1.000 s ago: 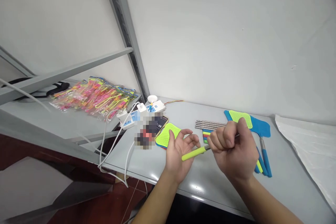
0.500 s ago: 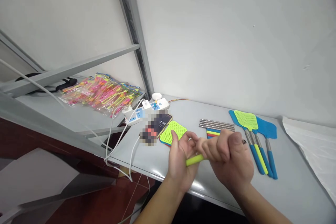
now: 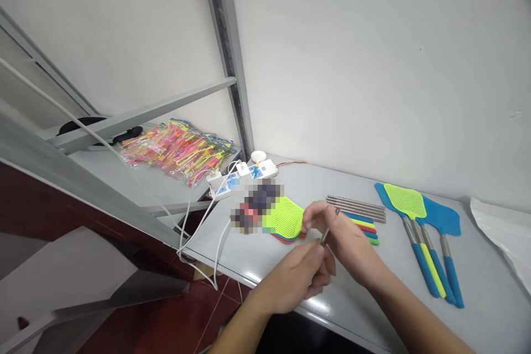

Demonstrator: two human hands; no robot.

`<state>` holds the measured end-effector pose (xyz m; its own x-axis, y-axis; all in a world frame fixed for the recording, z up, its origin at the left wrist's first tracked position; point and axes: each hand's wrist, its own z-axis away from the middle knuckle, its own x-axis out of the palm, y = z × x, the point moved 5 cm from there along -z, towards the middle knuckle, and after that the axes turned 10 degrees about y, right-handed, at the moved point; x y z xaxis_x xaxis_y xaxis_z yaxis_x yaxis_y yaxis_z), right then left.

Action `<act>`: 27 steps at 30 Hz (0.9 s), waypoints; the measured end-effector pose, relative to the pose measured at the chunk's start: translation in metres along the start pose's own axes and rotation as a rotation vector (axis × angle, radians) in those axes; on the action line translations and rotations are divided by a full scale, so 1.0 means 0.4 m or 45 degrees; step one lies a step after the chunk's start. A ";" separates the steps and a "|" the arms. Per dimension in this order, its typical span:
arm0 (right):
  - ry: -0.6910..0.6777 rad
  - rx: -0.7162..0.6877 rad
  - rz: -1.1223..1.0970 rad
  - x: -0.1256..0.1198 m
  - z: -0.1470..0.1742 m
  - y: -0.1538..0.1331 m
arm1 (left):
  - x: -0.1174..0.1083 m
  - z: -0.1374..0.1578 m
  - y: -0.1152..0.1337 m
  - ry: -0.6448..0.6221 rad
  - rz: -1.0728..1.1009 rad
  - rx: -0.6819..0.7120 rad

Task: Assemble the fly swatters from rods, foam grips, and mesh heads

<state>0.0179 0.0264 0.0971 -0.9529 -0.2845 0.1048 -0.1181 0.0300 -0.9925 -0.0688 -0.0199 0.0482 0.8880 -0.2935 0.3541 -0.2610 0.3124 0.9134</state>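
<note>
My left hand (image 3: 292, 276) is closed around a fly swatter handle, its fingers curled under. From this fist a short stretch of the handle's thin metal rod (image 3: 324, 237) points up; the coloured grip is hidden. My right hand (image 3: 346, 240) bends over the rod's upper end, thumb and fingers pinched on it. Just beyond my hands lies a stack of perforated swatter heads, a yellow-green head (image 3: 288, 218) on top. Several metal rods (image 3: 357, 207) rest behind my right hand, beside coloured grips (image 3: 367, 229), partly covered by that hand.
Several assembled fly swatters (image 3: 427, 243) lie at the right, near a white sheet (image 3: 498, 232). A power strip (image 3: 232, 180) with white cables and a pixelated patch (image 3: 257, 207) are at left. Bagged colourful items (image 3: 178, 149) cover the neighbouring shelf, behind a metal upright (image 3: 232, 55).
My left hand has turned over and closed, hiding the yellow-green grip that lay across its palm. My right fist has loosened into a pinch, and the metal rod now shows. The view has shifted slightly left.
</note>
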 end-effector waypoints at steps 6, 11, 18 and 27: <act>-0.024 -0.462 1.062 -0.008 -0.042 0.081 | -0.108 0.030 -0.025 0.437 0.406 0.179; -0.137 -0.828 1.783 0.012 -0.038 0.197 | -0.164 0.047 -0.024 0.766 0.589 0.290; -0.137 -1.098 1.740 0.004 0.016 0.156 | -0.157 0.050 -0.031 0.755 0.616 0.328; 0.889 -0.390 0.478 -0.197 0.072 -0.006 | -0.035 -0.021 -0.055 0.353 0.324 0.226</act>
<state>0.1013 0.0212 0.0893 -0.8859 0.4496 -0.1140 0.2658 0.2907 -0.9192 -0.0723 -0.0150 0.0216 0.8488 0.0347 0.5276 -0.5248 0.1758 0.8328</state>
